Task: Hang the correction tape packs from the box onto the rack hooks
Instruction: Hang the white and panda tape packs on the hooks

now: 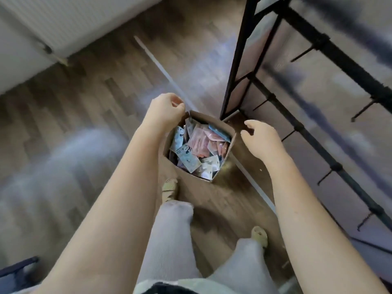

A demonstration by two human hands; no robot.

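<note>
Left hand (166,110): fingers curled, holding nothing visible; above the box's far-left corner.
Right hand (259,137): fingers relaxed and apart, empty; just right of the box.
Box (231,143): open cardboard, on the floor between both hands.
Correction tape packs (198,148): heaped loosely inside the box, below the hands.
Rack (305,132): black frame, hooks (301,54) bare; right of the right hand.
</note>
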